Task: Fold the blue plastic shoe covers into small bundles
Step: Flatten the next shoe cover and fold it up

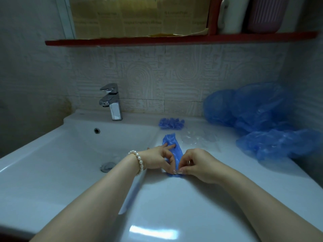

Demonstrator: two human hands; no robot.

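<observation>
Both thumbs and forefingers are pinching the near end of a flattened shoe cover (172, 145) lying just right of the sink basin (73, 154); left hand (157, 158), right hand (197, 163). Loose covers (262, 119) are piling farther right.

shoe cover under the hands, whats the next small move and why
Probably roll the near end forward. The right hand and left hand pinch the near end of the shoe cover, which lies flattened in a strip on the counter, left fingers pressing its middle.
</observation>
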